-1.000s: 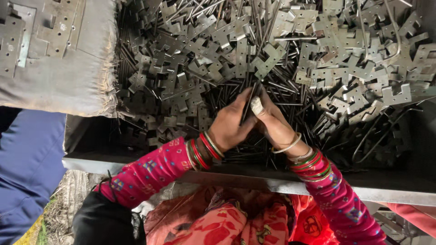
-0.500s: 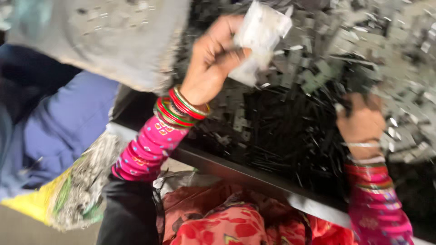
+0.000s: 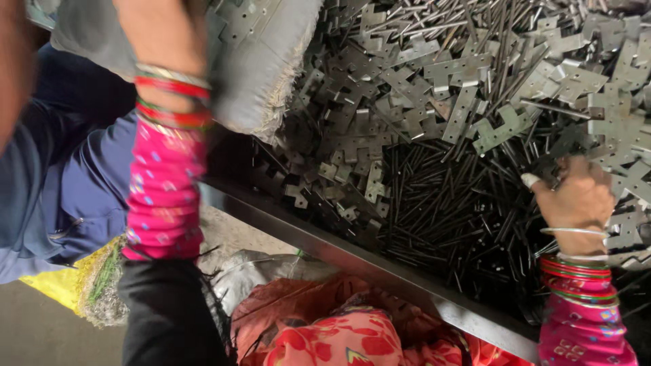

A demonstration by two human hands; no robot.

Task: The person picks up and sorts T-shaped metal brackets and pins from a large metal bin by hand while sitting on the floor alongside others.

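Resting in the heap of metal parts, the right hand (image 3: 576, 200) lies curled low at the right, its fingers (image 3: 532, 180) narrow and closed among the thin dark rods (image 3: 447, 210); one fingertip wears a white wrap, and whether any rod is actually pinched cannot be told. Those rods lie in a loose bundle just left of that hand, their long axes mostly running from lower left to upper right, with a few crossing at other angles. Above and around them are flat grey plates (image 3: 468, 102) with punched holes (cross and bracket shapes, tumbled every way), some touching the knuckles. All of this sits in a dark tray whose metal rim (image 3: 352, 254) runs diagonally from left down to the right. The left hand (image 3: 159, 27) is raised at the top left, blurred and cut by the frame edge, so the state of its fingers cannot be told; its wrist carries red and green bangles (image 3: 173, 102) above a pink sleeve (image 3: 163, 196). It is against a grey woven sack (image 3: 261, 74) that holds more plates and overhangs the tray's left end. Beside it at the far left is another person's blue sleeve (image 3: 61, 183).
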